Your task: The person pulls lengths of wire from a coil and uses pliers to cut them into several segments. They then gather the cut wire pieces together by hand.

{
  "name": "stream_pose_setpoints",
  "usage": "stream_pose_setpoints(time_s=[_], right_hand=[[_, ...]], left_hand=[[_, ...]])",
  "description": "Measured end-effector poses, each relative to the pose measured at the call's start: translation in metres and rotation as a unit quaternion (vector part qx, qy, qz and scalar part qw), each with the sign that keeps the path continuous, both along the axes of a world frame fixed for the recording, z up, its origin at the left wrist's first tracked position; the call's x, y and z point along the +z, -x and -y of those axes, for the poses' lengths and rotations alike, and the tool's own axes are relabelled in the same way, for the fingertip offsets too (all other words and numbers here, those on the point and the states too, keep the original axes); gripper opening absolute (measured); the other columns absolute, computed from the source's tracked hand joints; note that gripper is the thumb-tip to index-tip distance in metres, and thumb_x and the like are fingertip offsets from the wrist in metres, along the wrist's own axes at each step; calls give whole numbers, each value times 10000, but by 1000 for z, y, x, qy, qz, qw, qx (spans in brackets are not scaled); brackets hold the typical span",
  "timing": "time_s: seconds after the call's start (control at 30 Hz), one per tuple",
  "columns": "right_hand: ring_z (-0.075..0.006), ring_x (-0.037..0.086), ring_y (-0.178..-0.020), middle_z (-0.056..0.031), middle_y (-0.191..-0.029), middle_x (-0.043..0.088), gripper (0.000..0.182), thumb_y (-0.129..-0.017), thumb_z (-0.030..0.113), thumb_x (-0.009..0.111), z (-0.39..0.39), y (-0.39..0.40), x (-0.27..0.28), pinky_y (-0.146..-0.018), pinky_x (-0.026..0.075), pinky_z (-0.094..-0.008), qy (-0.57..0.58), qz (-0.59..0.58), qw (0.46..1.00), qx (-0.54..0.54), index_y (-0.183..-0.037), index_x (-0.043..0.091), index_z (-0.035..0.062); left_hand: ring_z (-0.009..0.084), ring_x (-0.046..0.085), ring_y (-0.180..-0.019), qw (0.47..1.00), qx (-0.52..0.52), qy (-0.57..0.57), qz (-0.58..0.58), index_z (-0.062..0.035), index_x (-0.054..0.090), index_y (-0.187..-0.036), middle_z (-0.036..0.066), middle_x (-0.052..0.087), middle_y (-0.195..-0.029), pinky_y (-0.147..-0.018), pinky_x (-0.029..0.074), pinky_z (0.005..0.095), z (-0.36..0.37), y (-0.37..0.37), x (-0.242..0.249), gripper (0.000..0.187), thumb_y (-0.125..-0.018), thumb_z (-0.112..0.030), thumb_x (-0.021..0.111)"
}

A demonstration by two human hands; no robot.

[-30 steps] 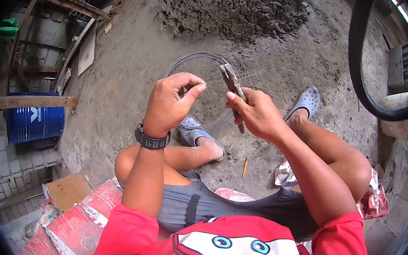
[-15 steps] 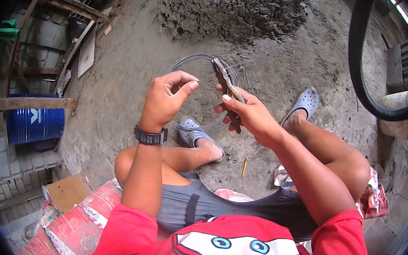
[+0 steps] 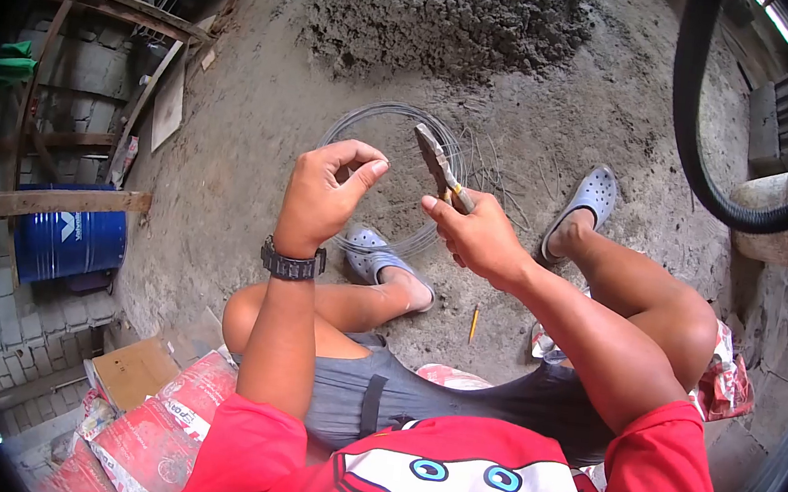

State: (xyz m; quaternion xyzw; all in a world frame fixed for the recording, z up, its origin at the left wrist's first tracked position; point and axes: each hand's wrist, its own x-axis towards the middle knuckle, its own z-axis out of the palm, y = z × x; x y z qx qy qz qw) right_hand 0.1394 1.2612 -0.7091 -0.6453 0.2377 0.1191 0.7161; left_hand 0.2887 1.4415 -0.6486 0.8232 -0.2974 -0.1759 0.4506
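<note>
My right hand (image 3: 481,241) is wrapped round the handles of a pair of pliers (image 3: 439,159), whose worn metal jaws point up and away from me. Thumb and forefinger of my left hand (image 3: 332,182) are pinched together, left of the pliers and apart from them. What they hold, if anything, is too small to make out. A dark watch (image 3: 293,260) is on the left wrist. Beyond both hands, a coil of thin grey wire (image 3: 355,117) lies on the ground around my left foot, partly hidden by my hands. Loose wire ends (image 3: 498,166) stick out at its right.
A heap of wet grey mortar (image 3: 446,21) lies ahead. A yellow pencil (image 3: 473,324) is on the ground between my legs. Red printed sacks (image 3: 154,423) and a blue drum (image 3: 70,239) stand at left. A black hose (image 3: 691,114) hangs at right, near a pale bucket (image 3: 776,219).
My right hand has shifted slightly and turned the pliers, with its fingers now closed tighter round the handles. The left hand keeps its pinch almost in place.
</note>
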Motion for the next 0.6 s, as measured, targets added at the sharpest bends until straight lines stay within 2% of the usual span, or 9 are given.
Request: stream_pose_setpoints(time_s=[0.07,0.13,0.17,0.23,0.27,0.4,0.47,0.5,0.6], right_hand=[[-120,553,-581,-11,-639,542,388,-1025,378,688,3,-3,0,-529,462,-343,40,16,999,5,-847,630,38],[-248,628,-607,-81,-651,609,481,-1037,446,643,10,-9,10,-635,516,-446,1,-40,999,23,-828,643,13],[-248,628,-607,-81,-651,609,481,-1037,446,643,10,-8,11,-635,516,-446,1,-40,999,24,-828,643,13],[-413,689,-712,-164,-729,697,568,-1045,517,586,10,-7,23,-751,522,-532,400,120,908,43,-839,675,-5],[-491,694,-830,-205,-839,747,610,-1054,556,537,16,-8,39,-782,522,-568,344,10,931,120,-868,722,6],[-399,741,-783,-217,-857,759,540,-1069,486,548,19,-8,38,-760,541,-527,245,-42,958,145,-905,716,0],[-196,709,-608,-155,-928,775,409,-1094,375,570,17,-7,27,-582,524,-368,124,-27,986,108,-1082,730,0],[-196,709,-608,-155,-928,775,409,-1094,375,570,16,-5,27,-582,524,-368,125,-28,986,107,-1082,730,0],[-186,734,-702,-115,-1210,756,471,-1099,337,573,11,-6,20,-515,476,-276,-28,1,991,128,-1437,589,10]], left_hand=[[39,561,-658,1000,0,4,-2,-9,777,-964,-11,687,-743,-594,446,251,-1,-1,-2,137,-970,-145,761],[39,558,-658,1000,0,7,-3,-10,778,-966,-12,687,-744,-595,446,252,-2,-3,-4,136,-969,-145,761],[40,559,-660,1000,2,8,-1,-11,780,-970,-12,687,-744,-598,449,251,-3,-5,-6,135,-970,-144,761],[41,559,-662,1000,4,6,1,-11,781,-973,-13,687,-745,-602,451,251,-6,-6,-5,135,-970,-144,761],[45,563,-663,1000,5,5,4,-11,782,-978,-9,688,-744,-603,452,253,-6,-6,-4,134,-970,-143,759],[52,570,-661,1000,3,-15,18,-8,781,-985,6,694,-746,-606,454,259,-2,-4,-1,131,-969,-135,755],[53,572,-662,1000,-1,-22,16,-7,781,-986,11,696,-749,-608,455,260,-1,-3,2,133,-967,-136,757],[54,574,-662,1000,-5,-27,13,-7,781,-987,16,699,-751,-610,457,260,1,-3,2,134,-964,-137,760],[55,580,-673,999,-3,-24,25,-8,780,-983,16,703,-761,-621,464,258,-1,-6,-2,134,-964,-139,763]])
